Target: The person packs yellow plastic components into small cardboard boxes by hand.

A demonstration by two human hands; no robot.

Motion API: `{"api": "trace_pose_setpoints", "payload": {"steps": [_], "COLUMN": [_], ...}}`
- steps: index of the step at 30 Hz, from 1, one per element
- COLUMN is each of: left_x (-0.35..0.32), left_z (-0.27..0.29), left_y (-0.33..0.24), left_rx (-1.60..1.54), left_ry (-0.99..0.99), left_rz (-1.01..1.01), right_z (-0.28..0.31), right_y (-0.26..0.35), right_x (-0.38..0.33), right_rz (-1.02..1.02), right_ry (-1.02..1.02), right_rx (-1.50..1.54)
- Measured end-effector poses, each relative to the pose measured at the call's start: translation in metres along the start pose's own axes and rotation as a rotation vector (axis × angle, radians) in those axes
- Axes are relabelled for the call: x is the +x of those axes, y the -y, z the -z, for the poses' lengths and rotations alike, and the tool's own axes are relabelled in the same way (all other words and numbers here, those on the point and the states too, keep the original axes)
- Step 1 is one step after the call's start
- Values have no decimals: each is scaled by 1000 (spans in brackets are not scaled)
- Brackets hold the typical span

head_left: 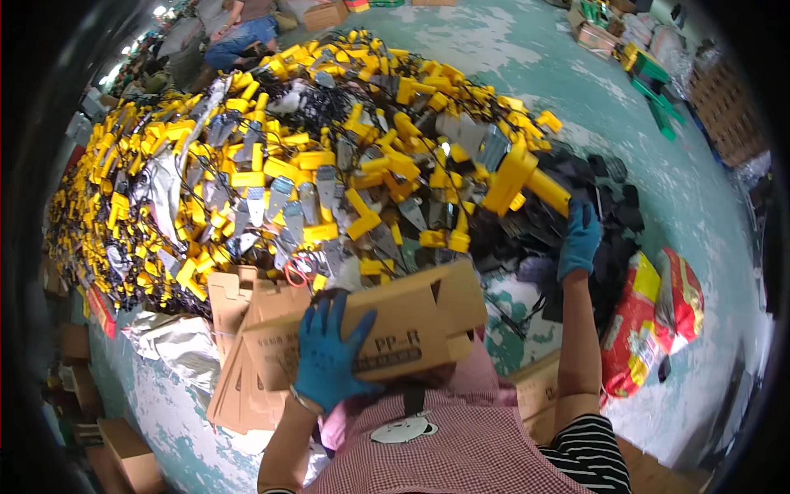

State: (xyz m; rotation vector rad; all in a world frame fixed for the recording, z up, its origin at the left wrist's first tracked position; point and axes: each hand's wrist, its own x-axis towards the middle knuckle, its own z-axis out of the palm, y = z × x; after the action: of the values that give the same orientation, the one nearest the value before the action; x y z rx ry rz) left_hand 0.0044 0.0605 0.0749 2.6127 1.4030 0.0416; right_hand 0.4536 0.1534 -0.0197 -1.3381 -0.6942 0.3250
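Observation:
My left hand [333, 358], in a blue glove, holds a long brown cardboard box [451, 309] in front of my apron. Its fingers spread across the printed side, and the box's right end has an open flap. Out to the right, my gloved right hand [581, 239] grips the handle end of a yellow pipe welder [527, 179]. The welder is raised over the edge of the pile, its grey metal plate pointing left. Flattened cardboard boxes [239, 387] lean beside and under the held box on the left.
A wide heap of yellow and grey pipe welders [321, 160] with black cords covers the floor ahead. Black pouches [613, 214] lie right of it, near red and yellow bags [638, 329]. Another person [243, 37] sits at the far left. A silvery sack [177, 346] lies near left.

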Motion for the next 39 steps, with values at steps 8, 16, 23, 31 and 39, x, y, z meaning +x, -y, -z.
{"api": "trace_pose_setpoints", "payload": {"steps": [8, 16, 23, 31, 39], "left_x": [-24, -43, -14, 17, 88], "left_z": [-24, -12, -17, -26, -29], "left_y": [5, -11, -50, -51, 11], "left_rx": [-153, 96, -30, 3, -385], "left_ry": [-317, -371, -284, -174, 531], "left_rz": [36, -117, -313, -243, -80], "right_z": [139, 156, 38, 44, 130], "right_y": [161, 149, 105, 41, -23], "right_x": [-31, -84, -139, -189, -203], "right_rz": [72, 13, -651, -210, -657], "right_ry": [52, 283, 687, 843, 865], "right_rx": [-176, -265, -85, -340, -956]}}
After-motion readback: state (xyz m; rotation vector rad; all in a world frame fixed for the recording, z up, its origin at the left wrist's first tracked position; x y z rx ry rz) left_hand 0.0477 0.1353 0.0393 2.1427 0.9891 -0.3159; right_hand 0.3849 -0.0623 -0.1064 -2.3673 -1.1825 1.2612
